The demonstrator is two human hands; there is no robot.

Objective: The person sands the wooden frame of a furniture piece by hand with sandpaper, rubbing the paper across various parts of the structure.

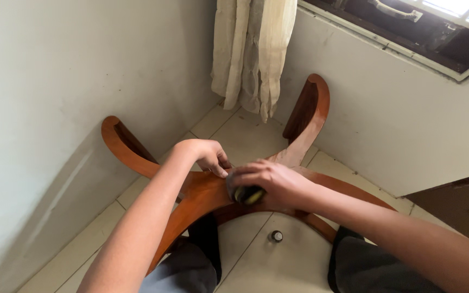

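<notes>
1. Knees (191,266) in grey cloth are showing at the bottom edge, and between them a small round dark knob (276,236) is lying on the pale tiled floor (256,260).
2. The person's right hand (270,182) is closing its fingers around a small dark object with a yellow part (245,194), and is pressing it onto the centre of the wooden frame (202,195).
3. The left hand (207,154) is resting just beside it, with fingers bent and fingertips touching the wood; it is holding nothing that I can see.
4. The wooden frame is standing on the floor, and its curved brown arms are spreading out from the middle, one to the left and one upward to the far wall.
5. Behind it, a cream curtain (253,54) is hanging in the corner, and a window (435,27) is sitting high on the right wall.
</notes>
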